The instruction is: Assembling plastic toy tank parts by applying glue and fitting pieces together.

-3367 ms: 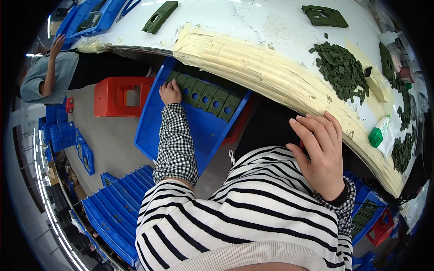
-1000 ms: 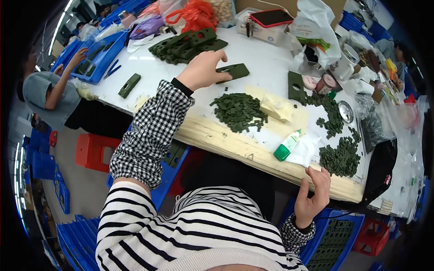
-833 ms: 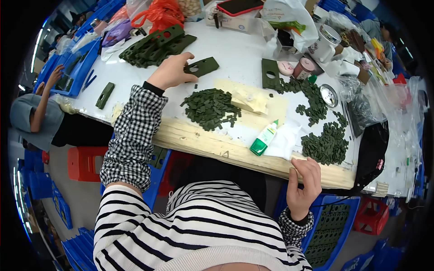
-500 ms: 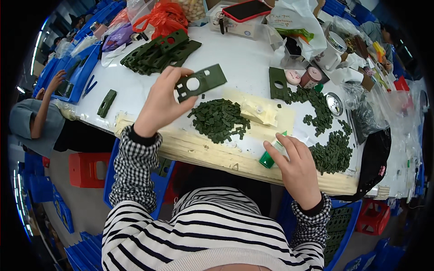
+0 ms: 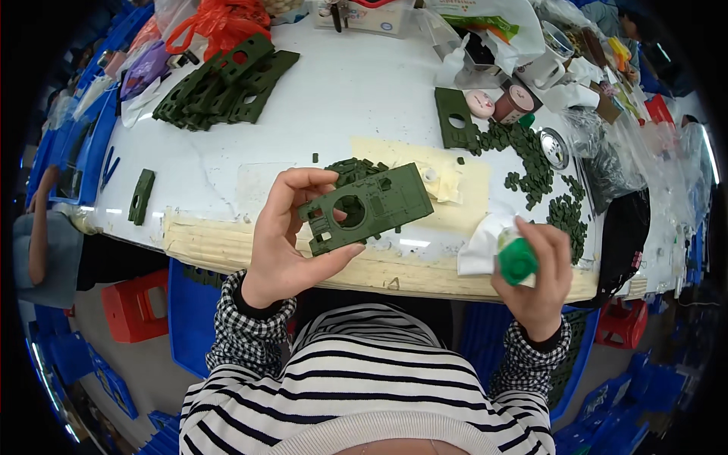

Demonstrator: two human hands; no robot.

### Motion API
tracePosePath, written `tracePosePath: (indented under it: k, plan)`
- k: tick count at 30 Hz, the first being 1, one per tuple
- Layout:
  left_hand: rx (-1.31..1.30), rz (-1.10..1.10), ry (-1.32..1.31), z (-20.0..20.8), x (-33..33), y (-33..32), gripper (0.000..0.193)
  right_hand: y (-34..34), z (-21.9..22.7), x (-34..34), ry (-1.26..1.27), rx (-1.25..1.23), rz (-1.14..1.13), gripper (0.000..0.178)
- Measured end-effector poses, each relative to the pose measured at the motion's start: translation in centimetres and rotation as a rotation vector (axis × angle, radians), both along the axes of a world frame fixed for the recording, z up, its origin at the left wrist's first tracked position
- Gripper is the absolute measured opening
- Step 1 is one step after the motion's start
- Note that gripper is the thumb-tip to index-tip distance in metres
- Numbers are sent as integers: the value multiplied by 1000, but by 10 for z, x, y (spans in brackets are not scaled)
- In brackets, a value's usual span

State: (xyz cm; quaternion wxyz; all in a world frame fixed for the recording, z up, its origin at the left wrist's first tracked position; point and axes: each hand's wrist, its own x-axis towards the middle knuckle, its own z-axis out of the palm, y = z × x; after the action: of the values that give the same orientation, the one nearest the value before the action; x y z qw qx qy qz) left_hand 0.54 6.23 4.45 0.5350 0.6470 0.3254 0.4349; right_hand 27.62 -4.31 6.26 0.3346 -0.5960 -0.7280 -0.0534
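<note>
My left hand [image 5: 280,246] grips a dark green plastic model hull plate [image 5: 398,199] by its left end, thumb below and fingers above. The plate has a large round hole and smaller square openings, and it is held above the near part of the table. In my right hand [image 5: 544,292] is a small green bottle [image 5: 518,262], its round green end facing up toward me. A crumpled white tissue [image 5: 479,250] lies just left of that bottle. Behind the held plate, a pile of small green pieces [image 5: 353,170] is mostly hidden.
A stack of green hull plates [image 5: 220,91] lies at the far left, with a narrow green part [image 5: 141,197] nearer. Pale yellow paper [image 5: 474,182] covers mid-table. At right are more small green pieces [image 5: 535,171], a round tin [image 5: 555,148] and another plate [image 5: 453,121].
My left hand has brought the plate nearer and to the right, over the small pieces. My right hand has picked the green bottle up off the table edge and moved right, uncovering the tissue.
</note>
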Motion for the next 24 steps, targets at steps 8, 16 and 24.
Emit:
tracePosePath:
  k: [8,16,24]
  plan:
    - [39,-262,-50,-4,8,5,60,-39,25,21,834,1069,237,51]
    - [-118,-303,-92,-12,23,-3,61,-15,5,-9,380,900,-157,45]
    - [-184,-410,-173,-12,31,-8,60,12,-33,-32,1098,289,118,57]
